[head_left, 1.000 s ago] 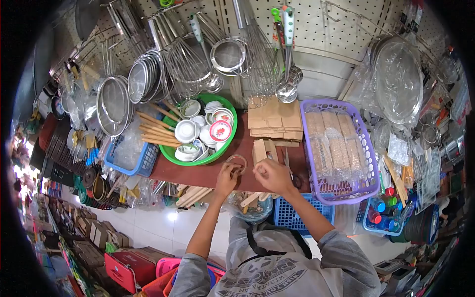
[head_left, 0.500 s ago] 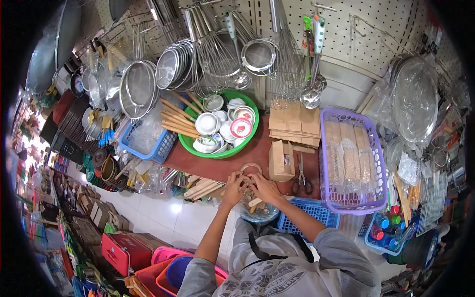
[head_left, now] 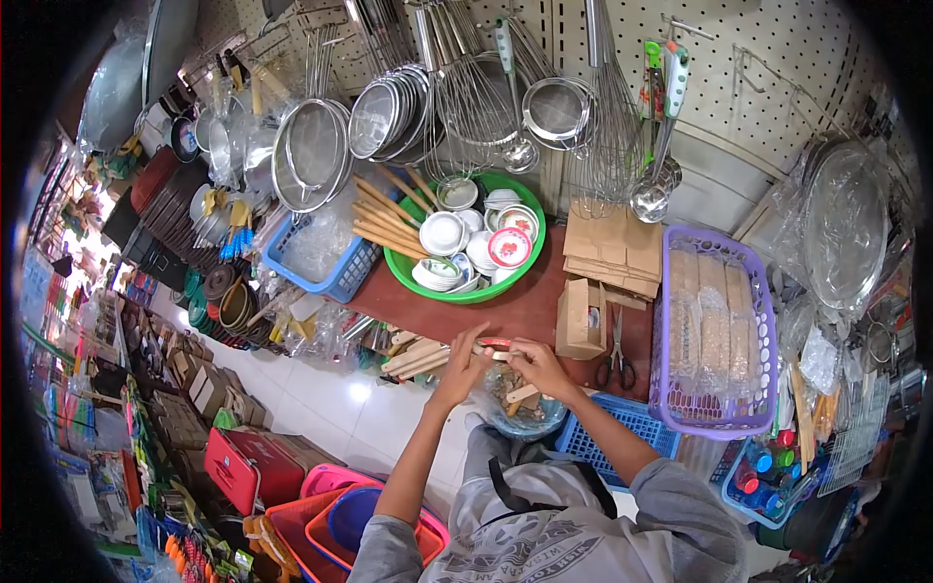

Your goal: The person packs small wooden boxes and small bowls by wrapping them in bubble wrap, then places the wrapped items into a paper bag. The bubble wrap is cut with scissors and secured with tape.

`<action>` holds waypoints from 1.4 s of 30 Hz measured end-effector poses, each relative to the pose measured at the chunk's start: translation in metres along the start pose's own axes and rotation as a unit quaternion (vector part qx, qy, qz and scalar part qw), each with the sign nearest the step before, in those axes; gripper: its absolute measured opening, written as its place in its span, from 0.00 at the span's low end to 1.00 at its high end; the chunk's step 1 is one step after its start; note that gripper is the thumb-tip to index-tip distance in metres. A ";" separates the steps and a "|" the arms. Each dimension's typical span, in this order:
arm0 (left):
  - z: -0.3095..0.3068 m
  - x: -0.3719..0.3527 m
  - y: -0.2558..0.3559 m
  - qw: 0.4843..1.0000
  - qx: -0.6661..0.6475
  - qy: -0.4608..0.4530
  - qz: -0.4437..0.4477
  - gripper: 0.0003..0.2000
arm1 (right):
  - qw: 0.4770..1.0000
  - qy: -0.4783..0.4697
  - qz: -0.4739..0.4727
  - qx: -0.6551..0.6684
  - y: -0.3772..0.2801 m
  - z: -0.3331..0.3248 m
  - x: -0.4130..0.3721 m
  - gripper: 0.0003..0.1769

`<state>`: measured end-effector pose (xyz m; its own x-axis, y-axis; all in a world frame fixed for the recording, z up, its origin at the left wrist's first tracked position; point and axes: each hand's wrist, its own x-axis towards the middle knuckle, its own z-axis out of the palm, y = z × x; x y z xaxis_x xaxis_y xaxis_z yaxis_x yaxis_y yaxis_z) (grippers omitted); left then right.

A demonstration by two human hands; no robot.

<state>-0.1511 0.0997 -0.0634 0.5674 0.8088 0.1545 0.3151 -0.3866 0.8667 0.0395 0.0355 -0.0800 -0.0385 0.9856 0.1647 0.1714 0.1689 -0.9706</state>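
Note:
Between both hands, at the front edge of the red-brown tabletop (head_left: 466, 321), is a small pale and red thing that looks like a roll of tape (head_left: 498, 344). My left hand (head_left: 461, 371) grips its left side with bent fingers. On its right side, the fingers of my right hand (head_left: 540, 369) are closed. Just below them sits a clear plastic bag (head_left: 530, 420) with wooden pieces inside. An open brown paper box (head_left: 582, 319) stands right of my hands, beside black-handled scissors (head_left: 616, 360).
A green basin (head_left: 457, 294) holds small bowls and wooden rolling pins. A purple basket (head_left: 664, 335) with wrapped packs stands at right, next to flat brown paper bags (head_left: 612, 243). Whisks (head_left: 466, 107) and strainers (head_left: 311, 155) hang above. A blue basket (head_left: 622, 428) is below my right forearm.
The ring that lay on the tabletop beyond my fingers is now up between my hands, turned edge-on with red showing. My hands have moved apart. The whole view has shifted slightly.

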 end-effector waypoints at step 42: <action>-0.081 0.148 -0.052 0.866 -0.446 -0.221 -0.044 0.21 | 0.993 0.048 0.094 0.052 -0.083 0.032 0.111 0.13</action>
<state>-0.1449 0.2749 -0.0471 0.8692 0.4926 0.0433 -0.2287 0.3228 0.9184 -0.0105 0.1303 0.0133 0.0795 0.9968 -0.0096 0.0633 -0.0146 -0.9979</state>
